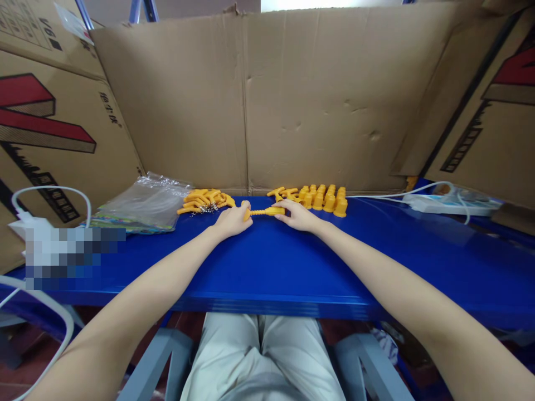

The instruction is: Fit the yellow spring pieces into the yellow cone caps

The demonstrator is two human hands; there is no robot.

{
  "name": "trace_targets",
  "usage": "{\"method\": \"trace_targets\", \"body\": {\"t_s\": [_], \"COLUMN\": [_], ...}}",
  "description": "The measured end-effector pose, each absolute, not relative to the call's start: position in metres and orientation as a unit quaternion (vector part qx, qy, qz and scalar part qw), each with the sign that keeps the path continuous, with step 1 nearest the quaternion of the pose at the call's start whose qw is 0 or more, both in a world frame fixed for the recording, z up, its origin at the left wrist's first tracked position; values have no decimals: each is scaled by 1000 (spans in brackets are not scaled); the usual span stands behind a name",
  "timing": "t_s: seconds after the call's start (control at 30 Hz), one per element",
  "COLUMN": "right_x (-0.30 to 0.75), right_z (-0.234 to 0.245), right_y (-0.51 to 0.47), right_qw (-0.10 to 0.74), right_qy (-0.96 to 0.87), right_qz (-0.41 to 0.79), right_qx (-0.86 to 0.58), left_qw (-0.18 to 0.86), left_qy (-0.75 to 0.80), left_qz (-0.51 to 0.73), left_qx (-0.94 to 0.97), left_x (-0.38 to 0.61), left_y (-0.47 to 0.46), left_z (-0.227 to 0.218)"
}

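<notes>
A yellow plastic piece with a ribbed shaft (263, 211) lies across the blue table (267, 267) between my hands. My left hand (233, 220) is closed on its left end. My right hand (297, 215) grips the right end with curled fingers. Behind my left hand sits a heap of yellow T-shaped parts with key rings (203, 200). Behind my right hand lie two more yellow T-shaped parts (285, 194) beside several upright yellow caps (326, 199) in rows.
Clear plastic bags (142, 206) lie at the left. A white power strip (449, 204) with cables sits at the right. A white charger and cable (25, 225) rest at the far left. Cardboard walls (317, 100) enclose the table on three sides.
</notes>
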State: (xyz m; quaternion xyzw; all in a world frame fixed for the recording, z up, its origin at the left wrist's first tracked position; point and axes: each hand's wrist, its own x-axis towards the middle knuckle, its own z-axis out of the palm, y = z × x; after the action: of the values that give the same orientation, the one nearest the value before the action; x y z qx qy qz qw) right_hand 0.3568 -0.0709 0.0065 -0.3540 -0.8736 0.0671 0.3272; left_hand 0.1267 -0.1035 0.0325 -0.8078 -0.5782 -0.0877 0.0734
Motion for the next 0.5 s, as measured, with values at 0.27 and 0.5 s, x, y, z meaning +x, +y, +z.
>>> {"method": "trace_targets", "body": {"t_s": [0.27, 0.5], "right_x": [365, 365], "right_z": [8, 17], "right_y": [-63, -74], "right_qw": [383, 371], "right_qy": [-789, -719], "right_qz": [285, 413], "right_qx": [-386, -419], "left_qw": [58, 59], "left_qy": [-579, -571], "left_qz": [-115, -135], "left_qx": [-805, -808], "left_x": [125, 123], "left_y": [-99, -100], "left_z": [28, 28]}}
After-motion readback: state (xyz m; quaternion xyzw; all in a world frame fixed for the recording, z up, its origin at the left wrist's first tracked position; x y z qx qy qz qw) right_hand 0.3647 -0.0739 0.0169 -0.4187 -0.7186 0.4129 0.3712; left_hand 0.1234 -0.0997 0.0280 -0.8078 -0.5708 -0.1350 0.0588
